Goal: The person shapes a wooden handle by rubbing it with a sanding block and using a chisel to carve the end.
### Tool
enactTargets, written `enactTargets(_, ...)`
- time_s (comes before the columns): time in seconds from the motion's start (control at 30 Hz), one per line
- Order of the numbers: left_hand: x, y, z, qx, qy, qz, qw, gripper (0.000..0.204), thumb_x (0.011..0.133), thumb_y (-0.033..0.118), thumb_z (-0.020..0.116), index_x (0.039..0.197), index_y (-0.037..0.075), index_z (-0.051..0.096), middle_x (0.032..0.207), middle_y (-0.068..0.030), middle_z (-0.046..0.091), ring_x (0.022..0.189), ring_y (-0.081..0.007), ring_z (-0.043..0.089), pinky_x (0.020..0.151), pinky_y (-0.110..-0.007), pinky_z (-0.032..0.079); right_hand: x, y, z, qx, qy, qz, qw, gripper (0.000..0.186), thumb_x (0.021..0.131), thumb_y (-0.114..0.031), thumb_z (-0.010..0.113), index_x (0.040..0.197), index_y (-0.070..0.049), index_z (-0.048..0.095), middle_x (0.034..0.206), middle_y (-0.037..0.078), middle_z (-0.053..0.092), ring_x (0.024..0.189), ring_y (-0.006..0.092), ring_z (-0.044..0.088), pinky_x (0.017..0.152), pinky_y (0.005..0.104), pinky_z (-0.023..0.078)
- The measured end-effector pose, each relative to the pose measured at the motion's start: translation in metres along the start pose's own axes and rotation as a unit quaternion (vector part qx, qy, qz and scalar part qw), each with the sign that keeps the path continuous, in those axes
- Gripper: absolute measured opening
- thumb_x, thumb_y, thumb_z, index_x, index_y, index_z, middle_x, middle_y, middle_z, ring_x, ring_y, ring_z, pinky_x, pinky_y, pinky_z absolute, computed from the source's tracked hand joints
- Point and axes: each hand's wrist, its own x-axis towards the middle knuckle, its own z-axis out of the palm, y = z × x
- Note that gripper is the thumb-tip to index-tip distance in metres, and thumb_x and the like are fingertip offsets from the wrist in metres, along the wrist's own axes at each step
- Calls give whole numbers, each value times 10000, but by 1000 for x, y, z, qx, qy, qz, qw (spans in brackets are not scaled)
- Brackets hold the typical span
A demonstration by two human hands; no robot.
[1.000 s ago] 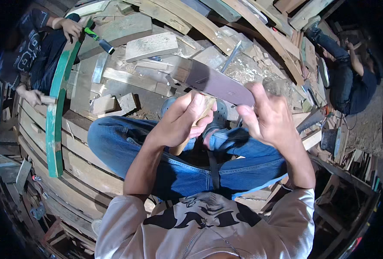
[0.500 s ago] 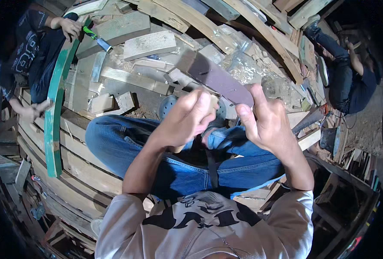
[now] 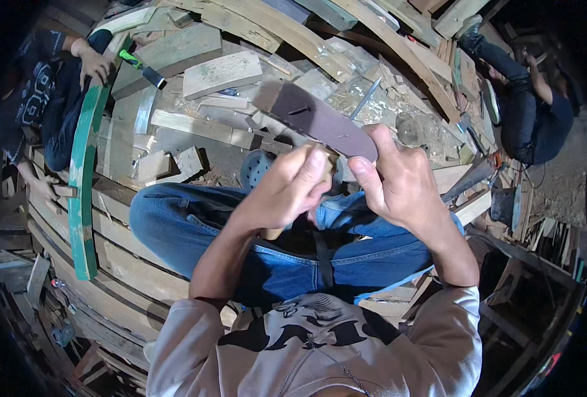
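Observation:
My right hand (image 3: 403, 175) grips the near end of a long, flat purplish-brown piece (image 3: 326, 120), thumb on one side and fingers on the other. A short dark mark shows on its face, and its far end is blurred; I cannot tell just what it is. Close beside its lower edge, my left hand (image 3: 285, 185) is closed around a light wooden piece (image 3: 275, 233), whose middle is hidden in the fist. Both hands are over my crossed legs in blue jeans (image 3: 187, 221). Beyond the flat piece lies a thin pointed metal rod (image 3: 365, 99).
At left, a person (image 3: 48, 99) has both hands by a long green beam (image 3: 84, 178). A green-handled tool (image 3: 141, 69) lies near it. Wood blocks (image 3: 222, 74), planks and shavings cover the ground ahead. Another person (image 3: 532, 112) sits at right, near a saw (image 3: 469, 177).
Both my hands and the flat piece have shifted slightly left in view. More of the metal rod shows. The left person's lower hand has moved down along the green beam.

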Motion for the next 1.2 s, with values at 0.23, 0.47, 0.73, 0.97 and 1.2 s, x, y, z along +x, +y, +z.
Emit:
enactTargets(0.23,3,2,-2,-14,-29,-39,999,394,1011,356,308,991,2,479,640,-17,446,498,-56,389,459,-217,344,-4,3,1,60,26,-2,998,303,898,-297,572,962,-12,492,602,185,571,506,358,586,441,421,451)
enactTargets(0.47,4,6,-4,-44,-20,-50,998,404,1015,362,288,985,3,472,633,-22,443,497,-55,397,449,-224,332,-12,11,2,84,30,1,996,288,889,-280,587,948,-18,484,610,170,575,522,341,604,441,409,456)
enactTargets(0.73,-1,10,-35,-107,14,-11,994,505,990,474,283,960,20,501,598,-25,475,467,-80,438,442,-201,344,-40,28,9,102,8,68,992,282,902,-236,549,1043,3,499,574,177,573,524,364,602,477,417,455)
enactTargets(0.97,0,0,-33,-19,67,51,996,552,995,475,242,892,10,521,574,-51,501,442,-101,459,414,-231,363,-44,30,-2,123,70,58,988,306,907,-238,542,1054,29,509,566,144,567,474,290,595,467,366,454)
enactTargets(1.2,2,-2,-20,38,93,57,993,538,1005,414,232,819,-8,507,496,-55,479,392,-105,444,404,-245,373,-25,16,9,111,80,-27,990,313,876,-233,598,1062,7,523,594,157,576,499,307,603,473,365,463)
